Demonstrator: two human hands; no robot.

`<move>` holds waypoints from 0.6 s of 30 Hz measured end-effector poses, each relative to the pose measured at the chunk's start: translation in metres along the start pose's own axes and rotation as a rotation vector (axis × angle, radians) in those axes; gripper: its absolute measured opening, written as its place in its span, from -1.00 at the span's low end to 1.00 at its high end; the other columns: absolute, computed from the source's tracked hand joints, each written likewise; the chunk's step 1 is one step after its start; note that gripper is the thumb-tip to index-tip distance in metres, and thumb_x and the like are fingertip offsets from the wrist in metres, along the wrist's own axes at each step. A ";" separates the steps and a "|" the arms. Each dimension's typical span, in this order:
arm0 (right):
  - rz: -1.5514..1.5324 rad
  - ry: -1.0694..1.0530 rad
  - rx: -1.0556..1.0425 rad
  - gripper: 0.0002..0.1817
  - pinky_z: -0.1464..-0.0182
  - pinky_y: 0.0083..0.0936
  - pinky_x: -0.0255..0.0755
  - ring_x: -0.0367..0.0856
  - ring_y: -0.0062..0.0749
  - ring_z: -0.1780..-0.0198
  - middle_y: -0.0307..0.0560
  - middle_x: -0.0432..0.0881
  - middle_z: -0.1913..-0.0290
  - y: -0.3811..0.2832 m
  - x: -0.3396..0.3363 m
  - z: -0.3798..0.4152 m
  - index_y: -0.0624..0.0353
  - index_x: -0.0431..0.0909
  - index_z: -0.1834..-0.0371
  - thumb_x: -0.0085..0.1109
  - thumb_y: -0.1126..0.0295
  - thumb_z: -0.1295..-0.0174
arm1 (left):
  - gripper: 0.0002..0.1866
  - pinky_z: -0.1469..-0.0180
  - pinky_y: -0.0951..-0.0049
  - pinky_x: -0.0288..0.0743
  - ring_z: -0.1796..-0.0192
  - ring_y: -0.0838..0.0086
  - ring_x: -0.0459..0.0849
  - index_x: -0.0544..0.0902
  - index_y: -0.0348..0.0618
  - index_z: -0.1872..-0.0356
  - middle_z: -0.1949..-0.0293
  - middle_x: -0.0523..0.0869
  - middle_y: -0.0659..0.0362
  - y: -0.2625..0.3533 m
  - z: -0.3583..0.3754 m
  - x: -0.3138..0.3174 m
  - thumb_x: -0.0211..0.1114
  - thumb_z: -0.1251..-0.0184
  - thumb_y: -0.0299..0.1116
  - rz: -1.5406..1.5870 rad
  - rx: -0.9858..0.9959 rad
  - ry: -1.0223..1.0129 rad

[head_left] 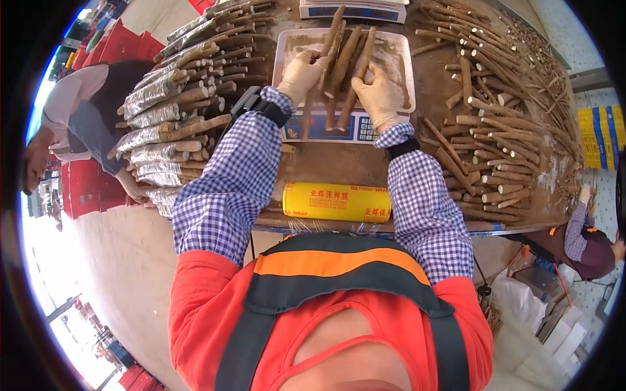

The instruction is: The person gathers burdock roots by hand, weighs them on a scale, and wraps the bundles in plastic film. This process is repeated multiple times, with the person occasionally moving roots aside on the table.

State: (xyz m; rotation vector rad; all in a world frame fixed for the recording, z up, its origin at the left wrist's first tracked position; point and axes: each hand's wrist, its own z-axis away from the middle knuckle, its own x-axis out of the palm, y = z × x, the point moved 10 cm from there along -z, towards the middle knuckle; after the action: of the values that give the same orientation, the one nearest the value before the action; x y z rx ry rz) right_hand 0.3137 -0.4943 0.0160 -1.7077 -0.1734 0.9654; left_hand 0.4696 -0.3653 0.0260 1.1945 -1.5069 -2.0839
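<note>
Several long brown yam roots (pixel 349 62) lie lengthwise over the tray of a digital scale (pixel 405 72), their lower ends reaching past its blue keypad panel. My left hand (pixel 302 75), in a pale glove, is closed around the leftmost root, which is tilted. On the other side, my right hand (pixel 379 96), gloved too, has its thumb and fingers curled against the rightmost root. Its far fingers are partly hidden. Below the scale, a yellow roll of cling film (pixel 336 202) lies across the near side of the table.
Film-wrapped root bundles (pixel 156 117) are stacked on the left. Loose roots (pixel 499 153) cover the right side. Another scale (pixel 355 12) stands behind. One person (pixel 88 111) reaches toward the bundles; another person (pixel 577 238) is at far right, near yellow crates (pixel 600 137).
</note>
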 end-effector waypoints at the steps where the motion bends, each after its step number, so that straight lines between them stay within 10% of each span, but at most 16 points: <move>1: 0.000 0.000 0.002 -0.36 -0.14 -0.25 0.46 0.62 0.02 -0.06 0.24 0.66 0.01 0.003 0.010 -0.003 0.35 0.48 -0.17 0.26 0.16 -0.06 | -0.62 0.22 0.34 0.63 0.26 0.38 0.73 0.58 -0.27 -0.09 0.20 0.73 0.03 -0.007 -0.002 0.015 0.19 -0.42 -0.20 0.121 -0.074 -0.069; 3: 0.122 0.141 -0.241 -0.44 0.02 -0.31 0.51 0.66 -0.11 0.13 0.12 0.67 0.17 -0.023 0.014 -0.005 0.35 0.47 -0.18 0.24 0.18 -0.20 | -0.63 -0.08 0.38 0.50 0.04 0.28 0.67 0.56 -0.25 -0.17 0.12 0.72 0.02 0.014 -0.005 0.019 0.12 -0.46 -0.28 -0.268 0.185 0.059; 12: -0.062 0.295 -0.173 -0.52 0.04 -0.18 0.49 0.65 0.06 0.11 0.18 0.67 0.18 -0.025 0.021 0.000 0.30 0.51 -0.02 0.27 0.13 -0.20 | -0.54 -0.16 0.56 0.44 -0.12 0.47 0.55 0.30 -0.19 -0.42 -0.14 0.59 0.13 -0.007 0.012 0.058 -0.03 -0.56 -0.39 0.743 -0.041 -0.160; 18: -0.314 -0.167 0.112 -0.45 0.04 -0.47 0.51 0.61 -0.36 0.08 -0.03 0.65 0.05 -0.008 0.042 -0.013 0.29 0.44 -0.13 0.38 0.15 -0.23 | -0.63 0.18 0.41 0.60 0.13 0.42 0.64 0.41 -0.08 -0.28 0.06 0.64 0.14 0.000 0.050 0.069 -0.07 -0.59 -0.19 1.045 -0.203 -0.163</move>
State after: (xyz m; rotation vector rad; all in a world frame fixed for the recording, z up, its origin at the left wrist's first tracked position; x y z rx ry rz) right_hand 0.3524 -0.4774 0.0023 -1.4445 -0.4740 0.8634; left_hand 0.3895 -0.3792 0.0000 0.0606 -1.4556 -1.5306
